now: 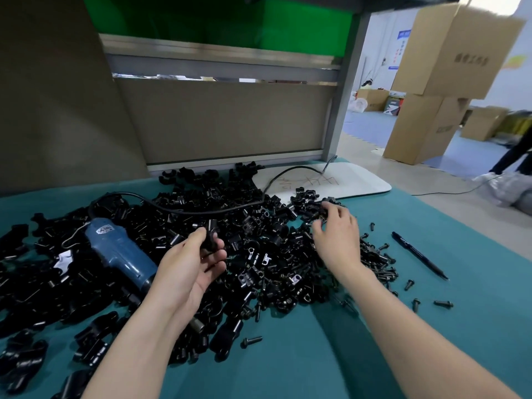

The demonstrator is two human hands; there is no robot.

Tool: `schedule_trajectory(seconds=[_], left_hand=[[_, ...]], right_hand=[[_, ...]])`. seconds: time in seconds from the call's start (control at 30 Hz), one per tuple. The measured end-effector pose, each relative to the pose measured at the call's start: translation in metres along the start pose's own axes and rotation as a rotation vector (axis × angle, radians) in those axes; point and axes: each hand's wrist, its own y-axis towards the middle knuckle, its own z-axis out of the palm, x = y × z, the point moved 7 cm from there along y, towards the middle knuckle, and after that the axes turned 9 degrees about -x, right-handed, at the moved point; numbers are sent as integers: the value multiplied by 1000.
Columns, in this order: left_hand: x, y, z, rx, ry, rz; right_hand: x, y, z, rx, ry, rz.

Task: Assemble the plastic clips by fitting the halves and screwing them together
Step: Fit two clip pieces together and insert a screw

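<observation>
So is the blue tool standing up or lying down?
Lying down: the blue tool rests on its side atop the black clip pieces.

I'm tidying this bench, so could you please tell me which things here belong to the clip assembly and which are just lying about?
For the job: clip half pinched in the left hand; pile of clip halves; loose screws; blue electric screwdriver.
Lying about: black pen; white board; cardboard boxes.

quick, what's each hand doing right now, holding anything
Left hand: pinches a black plastic clip half.
Right hand: fingers curled into the pile of black plastic clip parts; whether it grips one cannot be told.
</observation>
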Motion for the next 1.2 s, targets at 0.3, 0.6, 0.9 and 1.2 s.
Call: schedule_trajectory(seconds=[0.3,0.6,0.9,1.2], left_hand=[[4,13,3,85,-139,-81],[-8,4,11,114,-172,-58],[-65,-19,-48,-247,-40,272],[-67,-63,-185,-614,605,653]], right_hand=[[-42,85,43,240,-133,20],[-57,82,23,-2,-31,73],[2,41,2,82,-36,-75],[212,-76,24,191,213,-654]])
